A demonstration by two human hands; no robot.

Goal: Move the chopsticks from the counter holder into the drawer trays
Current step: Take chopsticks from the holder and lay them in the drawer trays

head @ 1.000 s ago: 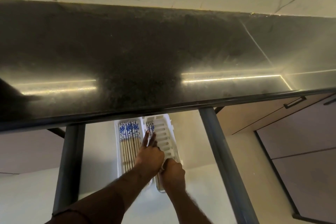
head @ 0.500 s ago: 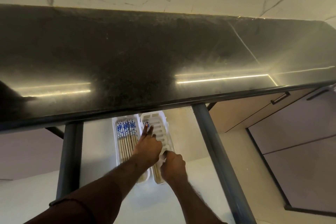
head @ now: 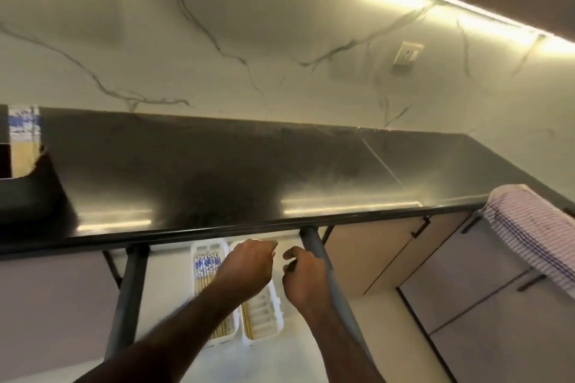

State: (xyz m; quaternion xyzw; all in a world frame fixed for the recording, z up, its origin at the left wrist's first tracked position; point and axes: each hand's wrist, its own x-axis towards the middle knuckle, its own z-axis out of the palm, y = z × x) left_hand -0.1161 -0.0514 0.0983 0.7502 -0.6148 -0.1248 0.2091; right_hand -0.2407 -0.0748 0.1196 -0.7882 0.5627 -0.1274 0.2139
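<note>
Chopsticks (head: 205,270): one bundle with blue-white patterned tops lies lengthwise in the left tray (head: 199,250), tops toward the table edge. My left forearm covers its lower half. A few more chopsticks (head: 246,315) lie along the left wall of the right tray (head: 270,311); I only see plain wooden ends, the rest sits under my left hand (head: 249,267). Both white trays sit side by side, touching, in the open drawer (head: 165,289) below the dark table (head: 217,171). Their far ends tuck under the table's front edge.

Left hand hovers over the far end of the right tray, fingers curled loosely, motion-blurred. I can't tell if it holds anything. Right hand (head: 303,277) is just beside it, over the drawer floor right of the trays, fingers curled, nothing visible in it. The two hands are close but not touching.

Far left on the table: the holder (head: 21,146), cut off by the frame, blurred, showing blue-white tops and pale wood above a black base. Can't count what is in it.

Striped cloth (head: 535,236) hangs over the table's right corner.
</note>
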